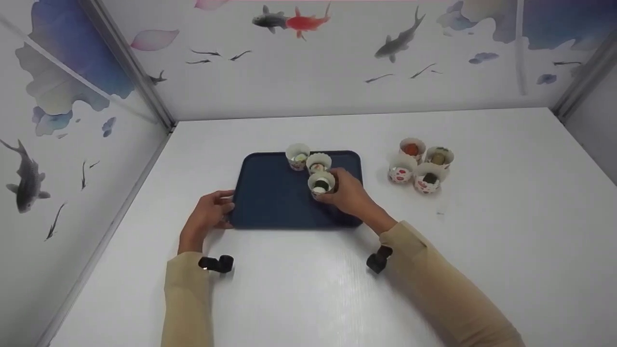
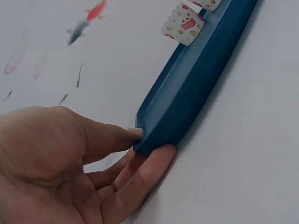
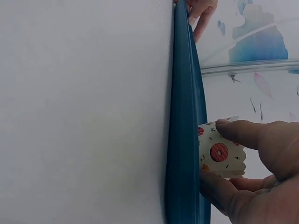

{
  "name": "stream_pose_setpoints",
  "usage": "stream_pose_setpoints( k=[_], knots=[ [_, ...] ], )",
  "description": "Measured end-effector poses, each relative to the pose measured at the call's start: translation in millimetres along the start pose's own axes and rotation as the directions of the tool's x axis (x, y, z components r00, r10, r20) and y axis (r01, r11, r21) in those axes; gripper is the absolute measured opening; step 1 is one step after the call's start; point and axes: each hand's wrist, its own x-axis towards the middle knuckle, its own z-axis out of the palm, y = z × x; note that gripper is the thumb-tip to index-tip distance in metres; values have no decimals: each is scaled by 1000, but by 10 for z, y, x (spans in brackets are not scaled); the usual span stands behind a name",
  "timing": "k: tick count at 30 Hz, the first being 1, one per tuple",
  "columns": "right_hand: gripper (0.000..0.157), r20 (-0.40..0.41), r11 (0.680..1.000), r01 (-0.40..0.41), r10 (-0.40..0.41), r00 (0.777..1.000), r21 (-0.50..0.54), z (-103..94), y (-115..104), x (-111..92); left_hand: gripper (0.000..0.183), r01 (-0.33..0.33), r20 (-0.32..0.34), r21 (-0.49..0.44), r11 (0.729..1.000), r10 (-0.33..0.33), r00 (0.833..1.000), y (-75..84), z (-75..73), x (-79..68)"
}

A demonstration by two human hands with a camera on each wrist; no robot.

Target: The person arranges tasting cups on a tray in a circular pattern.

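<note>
A dark blue tray [image 1: 274, 200] lies on the white table. My left hand [image 1: 210, 212] holds its left side; in the left wrist view the thumb is on the rim and fingers curl against the outer wall. With my right hand [image 1: 351, 193] I pinch a scalloped paper cup [image 3: 219, 148], printed with a donut, between thumb and fingers. A white piece with a dark band [image 1: 321, 185] sits inside that cup, over the tray's right half. Just behind it are two similar cups, one with a pale filling [image 1: 298, 159] and one with a mixed-colour filling [image 1: 318, 165].
Right of the tray stand several more paper cups, one with an orange-red filling [image 1: 411, 149], one with a brownish filling [image 1: 438, 158] and one with a dark-topped piece [image 1: 428, 180]. A small clear scrap [image 1: 440, 212] lies in front of them. Printed walls [image 1: 337, 72] border the table.
</note>
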Motion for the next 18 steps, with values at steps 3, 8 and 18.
stream_pose_setpoints(
  k=[3,8,18],
  knots=[
    [73,8,1000,-2,2,1000,-3,-9,-11,1,48,2,-2,4,1000,-2,1000,2,4,13],
    [77,23,1000,-9,9,1000,-13,-5,-19,21,48,-1,-1,1,1000,1,1000,-9,-2,26],
    [78,25,999,-10,11,1000,-42,1,-25,31,49,4,18,-45,999,-3,1000,-10,-5,28]
  ],
)
